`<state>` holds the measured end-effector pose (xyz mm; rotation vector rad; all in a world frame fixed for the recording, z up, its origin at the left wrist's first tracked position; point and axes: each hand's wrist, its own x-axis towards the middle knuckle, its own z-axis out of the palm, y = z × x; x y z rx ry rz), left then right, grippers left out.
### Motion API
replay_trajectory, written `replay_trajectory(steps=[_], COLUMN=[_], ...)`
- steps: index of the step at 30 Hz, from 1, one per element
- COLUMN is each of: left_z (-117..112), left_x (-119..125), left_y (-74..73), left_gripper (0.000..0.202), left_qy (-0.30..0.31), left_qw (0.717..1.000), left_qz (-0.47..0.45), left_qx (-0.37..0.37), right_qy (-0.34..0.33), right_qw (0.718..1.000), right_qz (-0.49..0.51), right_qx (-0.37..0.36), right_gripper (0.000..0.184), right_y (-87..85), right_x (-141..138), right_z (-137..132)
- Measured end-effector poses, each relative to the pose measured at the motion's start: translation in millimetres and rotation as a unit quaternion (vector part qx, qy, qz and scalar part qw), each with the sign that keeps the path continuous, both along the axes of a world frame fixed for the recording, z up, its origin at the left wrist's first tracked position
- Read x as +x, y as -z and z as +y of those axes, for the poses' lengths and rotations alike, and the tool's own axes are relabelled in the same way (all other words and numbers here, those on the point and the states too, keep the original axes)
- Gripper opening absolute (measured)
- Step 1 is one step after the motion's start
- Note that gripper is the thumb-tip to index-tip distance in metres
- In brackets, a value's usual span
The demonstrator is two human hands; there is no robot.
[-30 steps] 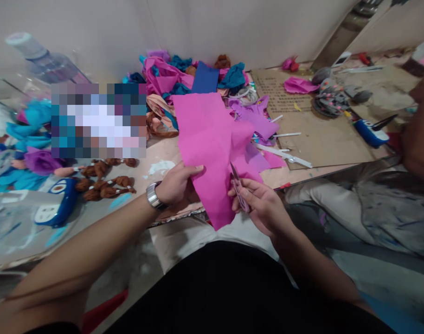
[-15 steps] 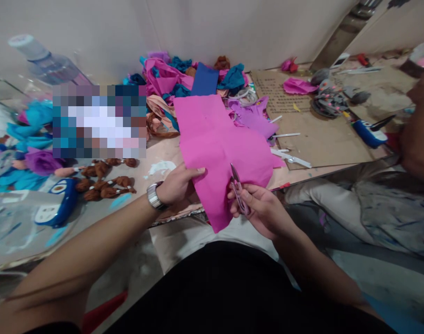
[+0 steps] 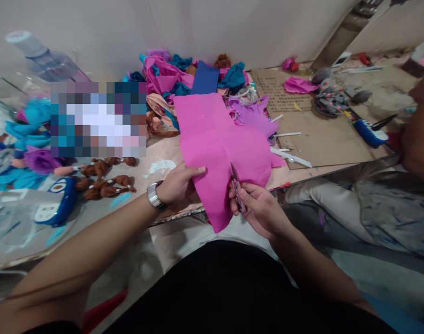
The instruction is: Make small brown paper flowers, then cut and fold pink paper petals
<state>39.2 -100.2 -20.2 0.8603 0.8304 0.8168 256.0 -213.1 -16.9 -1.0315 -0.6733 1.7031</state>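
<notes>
A large bright pink sheet [image 3: 219,139], thin and either paper or cloth, hangs over the table's front edge with a pointed corner toward me. My left hand [image 3: 179,184] grips its left side, thumb on top and the fingers hidden beneath. My right hand [image 3: 259,204] is closed around a pair of small scissors [image 3: 235,181] with pink handles. The dark blades point away from me over the sheet, at the inner edge of its lower right side. I cannot tell whether the blades are biting into it.
Pink, teal and purple scraps [image 3: 170,74] pile up behind the sheet. Brown tied bundles [image 3: 100,176] and a blue tape dispenser [image 3: 57,202] lie left. A cardboard sheet [image 3: 312,139] on the right bears a grey pincushion-like item [image 3: 330,99]. Another person's arm [image 3: 420,125] is at far right.
The scissors have turned slightly in my right hand, so their handles look narrower and closer together. My left hand and the pink sheet stay almost the same.
</notes>
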Motion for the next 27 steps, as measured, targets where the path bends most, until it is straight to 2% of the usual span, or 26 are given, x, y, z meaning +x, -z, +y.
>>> replay_trajectory(steps=[18,22,27], left_z=[-0.4,-2.2,-2.2], left_x=[-0.9,3.1,10.9], left_y=[-2.1,-7.5,-17.2], left_gripper=[0.040,0.041,0.040], left_qy=[-0.002,0.005,-0.038], left_qw=[1.000,1.000,0.997], left_qz=[0.015,-0.008,-0.041], left_qx=[-0.001,-0.011,-0.044], right_qy=[0.024,0.027,0.022], right_qw=[0.999,0.999,0.999], right_qz=[0.030,0.040,0.043], right_qx=[-0.005,-0.010,-0.006], right_gripper=[0.043,0.041,0.041], right_y=[3.2,4.0,4.8], right_x=[-6.8,-6.8,-5.5], right_z=[-0.2,-1.1,-2.7])
